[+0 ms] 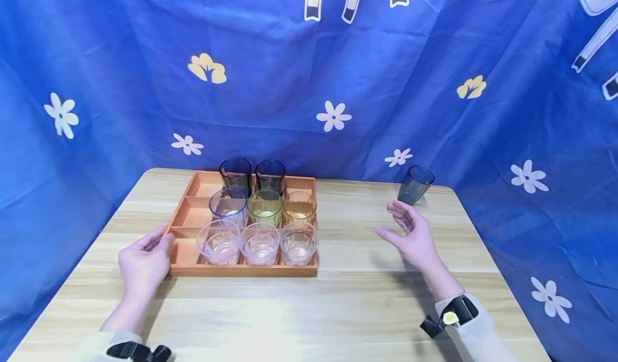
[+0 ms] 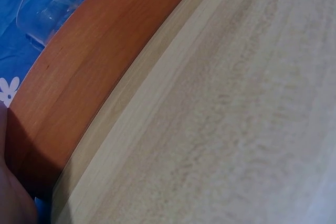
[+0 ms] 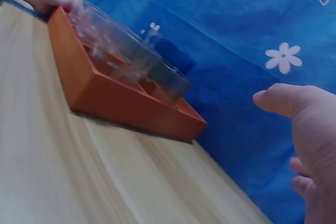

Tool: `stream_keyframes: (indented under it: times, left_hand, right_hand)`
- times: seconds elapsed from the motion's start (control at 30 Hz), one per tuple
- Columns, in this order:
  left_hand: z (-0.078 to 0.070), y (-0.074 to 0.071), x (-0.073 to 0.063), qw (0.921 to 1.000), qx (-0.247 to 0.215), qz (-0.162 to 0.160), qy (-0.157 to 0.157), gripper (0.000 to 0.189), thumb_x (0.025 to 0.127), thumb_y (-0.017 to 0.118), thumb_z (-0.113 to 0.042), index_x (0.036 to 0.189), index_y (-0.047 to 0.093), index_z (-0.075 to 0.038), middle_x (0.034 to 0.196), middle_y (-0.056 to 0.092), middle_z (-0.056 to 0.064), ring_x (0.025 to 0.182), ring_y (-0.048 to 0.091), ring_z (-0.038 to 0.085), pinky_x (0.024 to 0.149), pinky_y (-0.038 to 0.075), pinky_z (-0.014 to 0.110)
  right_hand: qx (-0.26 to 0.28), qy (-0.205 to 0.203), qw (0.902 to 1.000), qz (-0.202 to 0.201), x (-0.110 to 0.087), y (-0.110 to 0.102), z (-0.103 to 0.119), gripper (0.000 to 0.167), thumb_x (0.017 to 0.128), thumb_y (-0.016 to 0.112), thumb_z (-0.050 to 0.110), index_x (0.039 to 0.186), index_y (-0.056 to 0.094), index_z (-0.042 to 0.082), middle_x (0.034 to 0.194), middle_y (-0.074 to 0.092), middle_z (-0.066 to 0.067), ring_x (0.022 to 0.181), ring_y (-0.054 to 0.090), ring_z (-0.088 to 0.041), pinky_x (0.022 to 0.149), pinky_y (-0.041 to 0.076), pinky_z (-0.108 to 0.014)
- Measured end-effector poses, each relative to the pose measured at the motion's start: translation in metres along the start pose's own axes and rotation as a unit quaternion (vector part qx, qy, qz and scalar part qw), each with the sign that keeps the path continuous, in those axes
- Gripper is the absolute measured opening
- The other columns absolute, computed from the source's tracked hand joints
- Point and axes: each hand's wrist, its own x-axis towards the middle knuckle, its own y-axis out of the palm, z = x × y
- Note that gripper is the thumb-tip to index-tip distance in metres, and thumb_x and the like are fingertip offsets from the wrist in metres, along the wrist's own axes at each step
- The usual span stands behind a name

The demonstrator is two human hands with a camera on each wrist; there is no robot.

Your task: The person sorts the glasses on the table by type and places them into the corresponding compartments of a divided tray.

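Note:
My left hand [image 1: 145, 263] grips the left wall of a wooden compartment tray [image 1: 241, 271] near its front corner. Three clear cups [image 1: 261, 244] fill part of the tray's front row. Behind them sit a blue-tinted glass [image 1: 228, 206], a green one [image 1: 264, 209] and a yellow one [image 1: 300, 206]. Two dark glasses [image 1: 236, 174] stand in the back row. At the table's back right is another dark glass [image 1: 416, 185]. My right hand [image 1: 414, 237] is just in front of it, thumb and fingers spread apart, holding nothing; its fingertips reach the glass's base in the head view.
The tray rests on a light wood-grain table [image 1: 347, 308]. A blue curtain [image 1: 270, 83] with white flowers hangs close behind the table and along both sides. Each wrist wears a black strap [image 1: 465, 309] with a small device.

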Motion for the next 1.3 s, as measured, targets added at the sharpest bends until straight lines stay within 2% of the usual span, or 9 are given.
stream_keyframes:
  times: [0.17,0.43,0.5,0.73,0.93,1.03,1.3]
  left_hand:
    - [-0.001,0.0,0.002,1.0,0.002,-0.001,-0.001,0.036,0.101,0.074,-0.023,0.134,0.074,-0.009,0.125,0.072,0.011,0.097,0.067,-0.007,0.076,0.052,0.006]
    - [0.0,-0.002,0.001,0.9999,-0.002,-0.003,-0.009,0.037,0.101,0.074,-0.024,0.134,0.074,-0.009,0.126,0.073,0.008,0.096,0.066,-0.009,0.076,0.051,0.005]
    - [0.001,-0.003,0.0,0.9999,-0.004,-0.006,-0.008,0.036,0.101,0.074,-0.024,0.134,0.074,-0.008,0.125,0.073,0.007,0.095,0.066,-0.009,0.077,0.051,0.005]
    - [-0.001,-0.004,0.0,0.9999,0.005,-0.009,0.001,0.036,0.101,0.074,-0.024,0.133,0.075,-0.008,0.124,0.073,0.008,0.094,0.066,-0.01,0.077,0.051,0.005]
    - [-0.001,-0.002,0.001,0.9998,0.02,-0.009,0.004,0.036,0.101,0.073,-0.025,0.133,0.074,-0.008,0.126,0.071,0.012,0.096,0.066,-0.009,0.078,0.051,0.005]
    - [-0.001,-0.002,0.0,0.9997,0.022,-0.009,0.007,0.036,0.101,0.073,-0.025,0.133,0.074,-0.008,0.127,0.071,0.012,0.096,0.066,-0.009,0.078,0.051,0.005]
    - [-0.002,0.0,-0.002,0.9999,0.016,-0.003,0.001,0.036,0.101,0.074,-0.024,0.133,0.074,-0.009,0.125,0.071,0.011,0.099,0.066,-0.008,0.079,0.051,0.005]
  right_hand:
    - [-0.012,0.003,0.9996,-0.024,0.01,-0.012,-0.003,0.076,0.081,0.089,-0.006,0.145,0.05,-0.01,0.14,0.062,-0.024,0.129,0.059,-0.032,0.112,0.046,-0.028]
    - [-0.005,0.012,0.9966,-0.081,0.025,-0.031,-0.008,0.074,0.083,0.087,-0.007,0.145,0.049,-0.014,0.138,0.063,-0.025,0.12,0.062,-0.01,0.113,0.046,-0.03]
    - [0.001,0.013,0.996,-0.089,0.029,-0.034,-0.009,0.074,0.083,0.087,-0.007,0.145,0.048,-0.014,0.139,0.062,-0.026,0.121,0.062,-0.014,0.114,0.046,-0.032]
    - [0.003,0.028,0.992,-0.123,0.044,-0.048,-0.02,0.076,0.083,0.086,-0.008,0.149,0.047,-0.012,0.142,0.057,-0.03,0.121,0.061,-0.013,0.116,0.044,-0.037]
    - [0.006,0.038,0.9857,-0.164,0.054,-0.06,-0.029,0.077,0.082,0.089,-0.005,0.146,0.048,-0.011,0.142,0.059,-0.028,0.132,0.057,-0.032,0.116,0.044,-0.037]
    - [0.006,0.042,0.9818,-0.185,0.059,-0.066,-0.033,0.077,0.081,0.09,-0.003,0.146,0.048,-0.01,0.143,0.059,-0.027,0.134,0.056,-0.037,0.116,0.044,-0.038]
    - [-0.025,0.061,0.9724,-0.224,0.067,-0.078,-0.055,0.084,0.082,0.092,0.007,0.151,0.046,-0.007,0.151,0.053,-0.026,0.141,0.05,-0.036,0.121,0.038,-0.038]
